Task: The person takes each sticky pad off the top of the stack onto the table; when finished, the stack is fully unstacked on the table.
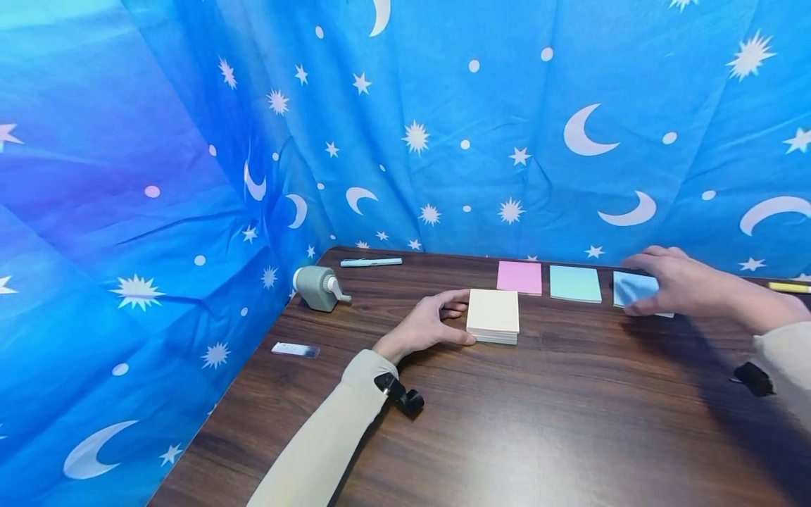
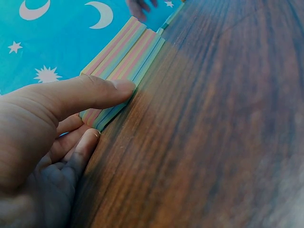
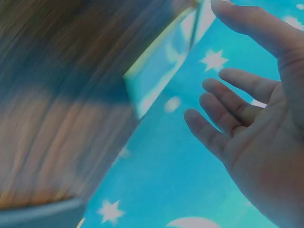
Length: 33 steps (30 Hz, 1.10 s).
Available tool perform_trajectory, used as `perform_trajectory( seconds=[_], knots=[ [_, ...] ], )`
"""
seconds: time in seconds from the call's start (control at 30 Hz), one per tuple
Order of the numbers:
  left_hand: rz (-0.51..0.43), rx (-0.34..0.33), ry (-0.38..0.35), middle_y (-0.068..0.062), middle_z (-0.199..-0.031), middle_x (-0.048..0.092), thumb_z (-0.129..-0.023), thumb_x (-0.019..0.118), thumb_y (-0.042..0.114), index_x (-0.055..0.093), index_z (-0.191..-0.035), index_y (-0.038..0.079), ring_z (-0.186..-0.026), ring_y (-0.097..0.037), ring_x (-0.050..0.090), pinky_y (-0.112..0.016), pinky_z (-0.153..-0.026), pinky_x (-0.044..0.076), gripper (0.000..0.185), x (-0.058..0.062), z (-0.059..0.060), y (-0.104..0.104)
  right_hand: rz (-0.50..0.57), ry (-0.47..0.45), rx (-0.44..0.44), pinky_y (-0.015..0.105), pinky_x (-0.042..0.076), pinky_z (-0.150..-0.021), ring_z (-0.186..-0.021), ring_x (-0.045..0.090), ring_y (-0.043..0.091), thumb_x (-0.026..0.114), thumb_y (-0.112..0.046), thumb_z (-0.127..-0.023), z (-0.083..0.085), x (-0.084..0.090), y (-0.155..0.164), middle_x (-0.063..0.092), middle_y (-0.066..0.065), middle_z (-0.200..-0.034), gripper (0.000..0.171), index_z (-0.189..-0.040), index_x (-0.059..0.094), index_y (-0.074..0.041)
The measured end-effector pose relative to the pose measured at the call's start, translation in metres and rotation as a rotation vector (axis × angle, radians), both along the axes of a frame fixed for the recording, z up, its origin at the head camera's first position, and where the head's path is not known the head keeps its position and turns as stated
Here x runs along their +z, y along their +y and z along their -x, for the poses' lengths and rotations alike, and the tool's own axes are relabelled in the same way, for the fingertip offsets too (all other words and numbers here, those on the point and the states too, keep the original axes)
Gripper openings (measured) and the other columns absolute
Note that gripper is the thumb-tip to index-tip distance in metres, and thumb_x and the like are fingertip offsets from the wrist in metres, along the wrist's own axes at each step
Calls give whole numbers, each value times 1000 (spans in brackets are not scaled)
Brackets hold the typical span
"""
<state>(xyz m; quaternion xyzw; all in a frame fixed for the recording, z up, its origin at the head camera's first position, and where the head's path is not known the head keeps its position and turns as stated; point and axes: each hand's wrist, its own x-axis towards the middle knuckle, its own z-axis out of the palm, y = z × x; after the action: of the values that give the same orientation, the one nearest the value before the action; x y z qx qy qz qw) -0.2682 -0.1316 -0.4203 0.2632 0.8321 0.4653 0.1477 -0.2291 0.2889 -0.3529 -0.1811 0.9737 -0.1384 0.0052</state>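
Note:
My left hand (image 1: 457,317) lies on the dark wooden table (image 1: 570,422) and holds the left edge of a cream-topped stack of sticky notes (image 1: 493,315) between thumb and curled fingers. In the left wrist view the thumb (image 2: 95,92) presses the stack's side (image 2: 121,61), which shows pastel stripes. My right hand (image 1: 659,283) hovers open, fingers spread, over a blue note pad (image 1: 627,289) at the table's far right and partly hides it. The right wrist view is blurred and shows straight fingers (image 3: 223,114) holding nothing.
A pink pad (image 1: 519,277) and a teal pad (image 1: 575,284) lie in a row beside the blue one. A grey pencil sharpener (image 1: 319,287), a light blue pen (image 1: 371,263) and a small clear strip (image 1: 295,349) lie at the left. A yellow pen (image 1: 788,287) is far right. Blue starry cloth (image 1: 190,176) walls the table.

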Motion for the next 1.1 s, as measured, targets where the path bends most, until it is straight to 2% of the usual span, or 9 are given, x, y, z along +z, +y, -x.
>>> perform_trajectory(
  seconds=[0.13, 0.3, 0.5, 0.7, 0.87, 1.1],
  knots=[
    [-2, 3, 3, -5, -142, 62, -85, 91, 15, 51, -158, 11, -123, -13, 60, -29, -107, 48, 84, -1, 0, 1, 63, 10, 27, 73, 46, -98, -124, 48, 55, 92, -28, -85, 0, 4, -29, 55, 37, -135, 77, -139, 56, 13],
    [-5, -4, 0, -5, -142, 62, -85, 90, 14, 50, -159, 11, -123, -12, 60, -27, -106, 49, 84, -1, 1, 2, 145, 21, 80, 66, 52, -94, -118, 58, 48, 91, -33, -86, 1, 4, -57, 61, 31, -130, 79, -141, 57, 12],
    [-8, 3, -6, -5, -142, 62, -85, 91, 15, 50, -159, 11, -122, -11, 60, -26, -106, 48, 84, -1, 1, 2, 312, -73, 63, 71, 46, -104, -133, 53, 52, 84, -38, -93, -3, 2, -83, 59, 32, -141, 79, -147, 52, 10],
    [-12, 3, 1, -4, -142, 62, -84, 91, 14, 51, -158, 12, -122, -11, 60, -26, -106, 48, 84, -1, 2, 0, 414, -148, 32, 68, 48, -104, -134, 52, 48, 81, -48, -94, -6, -2, -110, 54, 28, -148, 86, -155, 47, 2],
    [-14, 7, -2, -4, -141, 63, -84, 91, 16, 51, -158, 12, -121, -11, 60, -27, -105, 49, 84, -3, 2, 1, 446, -177, 40, 68, 47, -105, -135, 52, 50, 81, -48, -93, -7, -10, -129, 53, 30, -149, 88, -155, 46, 3],
    [-11, 0, -1, -4, -140, 63, -84, 91, 16, 51, -158, 11, -122, -12, 61, -27, -105, 49, 84, 0, 1, 0, 400, -155, 84, 68, 43, -109, -132, 53, 49, 87, -47, -88, -6, -22, -142, 54, 31, -144, 91, -150, 48, 8]
  ],
)
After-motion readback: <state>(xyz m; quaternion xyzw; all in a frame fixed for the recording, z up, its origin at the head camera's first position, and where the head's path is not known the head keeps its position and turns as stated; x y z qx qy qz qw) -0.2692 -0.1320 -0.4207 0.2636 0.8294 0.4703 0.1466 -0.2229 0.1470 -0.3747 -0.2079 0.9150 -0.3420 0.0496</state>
